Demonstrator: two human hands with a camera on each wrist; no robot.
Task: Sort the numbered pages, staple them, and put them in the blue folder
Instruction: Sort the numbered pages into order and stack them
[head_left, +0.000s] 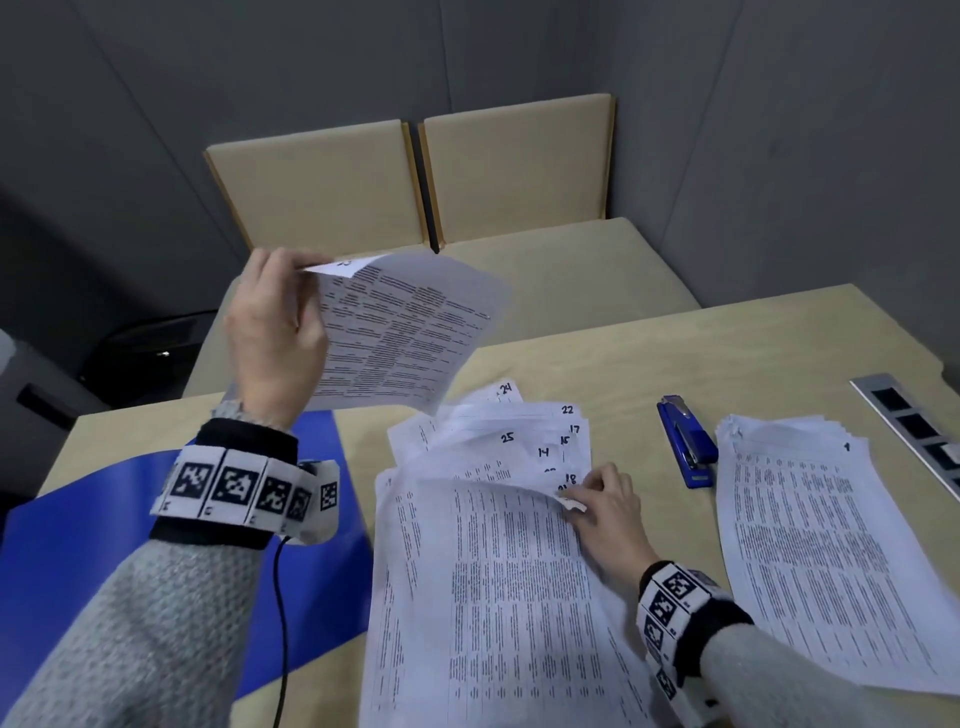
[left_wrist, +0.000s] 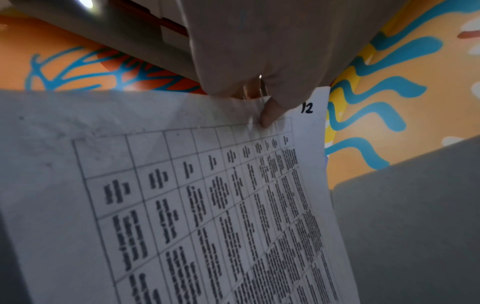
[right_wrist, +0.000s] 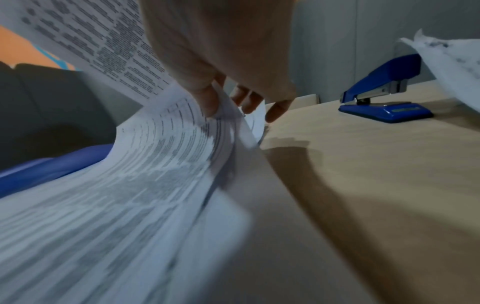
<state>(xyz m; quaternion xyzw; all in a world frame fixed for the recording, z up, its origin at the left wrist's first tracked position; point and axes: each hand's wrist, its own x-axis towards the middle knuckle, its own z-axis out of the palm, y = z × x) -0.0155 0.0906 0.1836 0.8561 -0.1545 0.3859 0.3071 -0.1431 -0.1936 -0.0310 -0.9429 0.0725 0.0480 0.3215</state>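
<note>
My left hand (head_left: 301, 266) is raised over the table's far left and pinches the top corner of a printed page (head_left: 410, 332). The left wrist view shows that page (left_wrist: 182, 205) marked 12, with the thumb (left_wrist: 269, 115) on its top edge. A loose pile of numbered pages (head_left: 493, 597) lies fanned in the middle of the table. My right hand (head_left: 571, 503) pinches the curled top right corner of its upper sheet (right_wrist: 155, 156). The blue folder (head_left: 104, 561) lies flat under my left forearm. A blue stapler (head_left: 687, 441) stands right of the pile.
A second stack of pages (head_left: 826, 561) lies at the right, beyond the stapler (right_wrist: 384, 96). A metal socket strip (head_left: 914, 426) is set into the table's right edge. A beige padded bench (head_left: 545, 270) runs behind the table. A black cable (head_left: 280, 623) hangs from my left wrist.
</note>
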